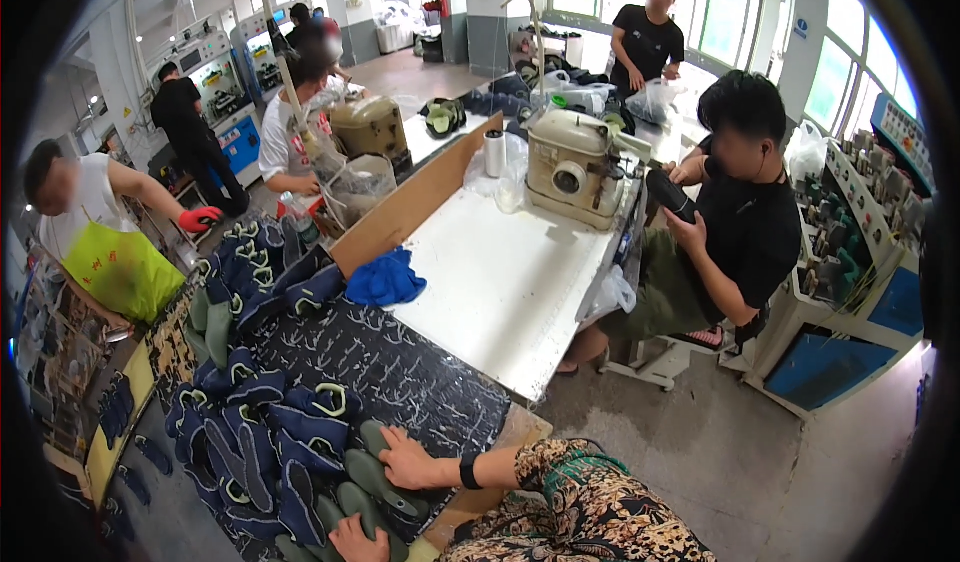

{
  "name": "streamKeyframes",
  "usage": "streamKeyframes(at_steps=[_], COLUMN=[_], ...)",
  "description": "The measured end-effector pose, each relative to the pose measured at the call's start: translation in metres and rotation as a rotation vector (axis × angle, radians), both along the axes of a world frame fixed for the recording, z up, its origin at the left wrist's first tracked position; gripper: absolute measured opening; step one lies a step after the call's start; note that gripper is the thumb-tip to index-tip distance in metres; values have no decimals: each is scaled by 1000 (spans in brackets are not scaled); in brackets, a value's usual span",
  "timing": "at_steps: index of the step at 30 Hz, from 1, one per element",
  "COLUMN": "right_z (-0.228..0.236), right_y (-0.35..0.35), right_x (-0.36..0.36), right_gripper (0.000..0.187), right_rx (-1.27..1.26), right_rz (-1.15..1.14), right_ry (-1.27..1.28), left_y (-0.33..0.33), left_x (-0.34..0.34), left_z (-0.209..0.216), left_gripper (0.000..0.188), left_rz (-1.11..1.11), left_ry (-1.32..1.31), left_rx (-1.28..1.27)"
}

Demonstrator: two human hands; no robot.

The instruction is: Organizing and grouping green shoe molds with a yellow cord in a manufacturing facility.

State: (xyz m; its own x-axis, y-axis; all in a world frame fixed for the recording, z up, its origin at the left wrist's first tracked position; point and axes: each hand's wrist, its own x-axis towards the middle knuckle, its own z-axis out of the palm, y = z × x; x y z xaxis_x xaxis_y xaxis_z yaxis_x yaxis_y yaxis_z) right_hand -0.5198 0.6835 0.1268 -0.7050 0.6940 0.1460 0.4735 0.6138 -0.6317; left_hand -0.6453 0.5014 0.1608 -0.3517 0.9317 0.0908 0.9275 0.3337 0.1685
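My right hand, with a dark band at its wrist, lies palm down with fingers stretched over olive-green shoe-sole-shaped pieces. Nearer the lower edge, my left hand rests on more of these green pieces, thumb and fingers apart. Part of it is cut off by the frame. Just beyond both hands is a heap of navy shoe uppers with pale green linings. The undersides of the pieces below my palms are hidden.
The pile sits on a dark, scuffed table top. A blue cloth lies by a white table bearing a beige sewing machine. A person in black sits there holding a dark shoe. Another wears a yellow-green apron.
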Motion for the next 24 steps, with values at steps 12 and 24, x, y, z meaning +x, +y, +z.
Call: streamKeyframes(at_steps=[12,24], right_z=[-2,2], right_y=[0,5], right_x=[-1,-1], right_gripper=[28,27], right_rx=[-53,-44], right_rz=[60,46], right_ry=[-20,-71], left_y=[-7,1], left_x=[0,-1], left_z=[0,3], left_gripper=[47,47], left_rz=[13,13], left_ry=[-28,-48], left_rx=[-96,-87])
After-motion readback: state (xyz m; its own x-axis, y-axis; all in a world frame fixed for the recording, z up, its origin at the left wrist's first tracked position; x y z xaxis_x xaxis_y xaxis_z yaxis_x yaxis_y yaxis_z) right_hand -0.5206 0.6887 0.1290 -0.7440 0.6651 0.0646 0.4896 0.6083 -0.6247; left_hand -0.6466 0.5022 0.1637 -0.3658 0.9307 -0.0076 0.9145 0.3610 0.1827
